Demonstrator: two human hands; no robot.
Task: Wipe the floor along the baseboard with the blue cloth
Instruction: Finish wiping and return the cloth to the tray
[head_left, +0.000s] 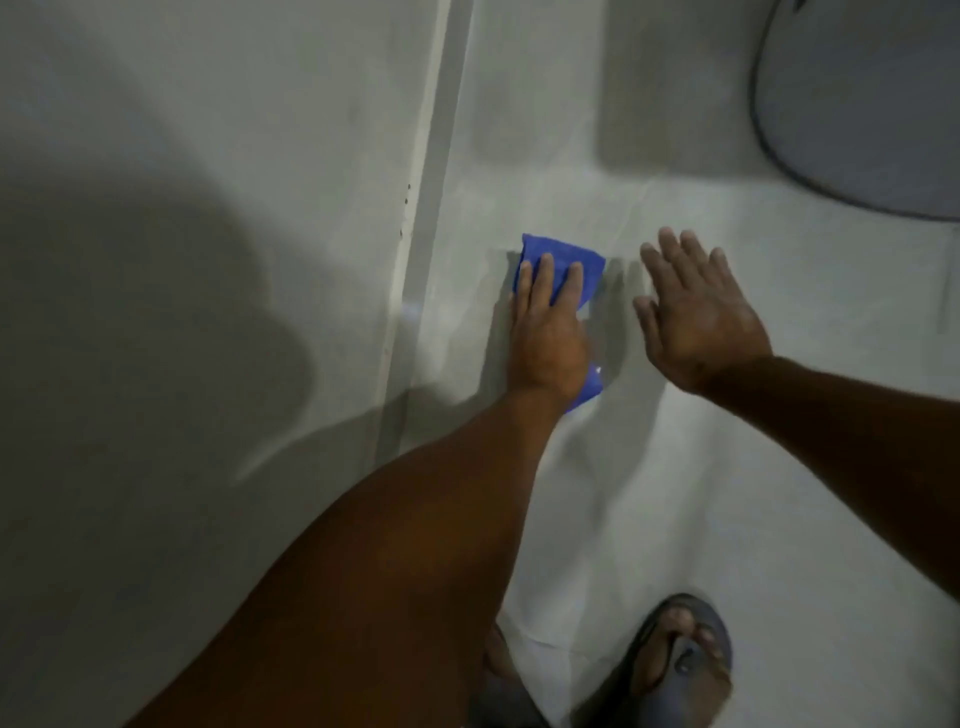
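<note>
The blue cloth lies flat on the pale floor, a short way right of the white baseboard. My left hand presses down on the cloth with its fingers spread over it; a blue corner shows below the wrist. My right hand hovers just right of the cloth, palm down, fingers apart, holding nothing.
A grey wall rises left of the baseboard, with my shadow on it. A dark round-edged object sits at the top right. My foot in a grey sandal stands at the bottom of the view.
</note>
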